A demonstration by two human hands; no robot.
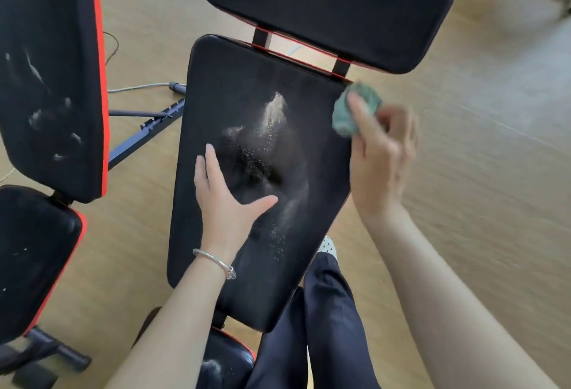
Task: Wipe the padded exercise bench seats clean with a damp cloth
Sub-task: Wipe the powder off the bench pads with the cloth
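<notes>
- Gripping a crumpled green cloth (341, 119), the right hand (383, 153) has its fingers curled round the wad; the hand is blurred, so the finer finger placement cannot be told.
- The cloth sits at the far right corner of the long black back pad (309, 104), at its edge.
- The left hand (225, 200) lies flat on the same pad, fingers straight and thumb spread, holding nothing; a silver bracelet (216, 262) circles its wrist.
- The pad's long axis runs from the person outward, leaning slightly right at the far end, which is the wider one.
- White powdery smears (273, 110) streak the pad's middle, between the two hands.
- Past the far end a headrest pad (327, 2) lies crosswise, joined by two black brackets.
- A second bench (49, 79), also white-smudged, stands to the left on the wooden floor (479, 172).
</notes>
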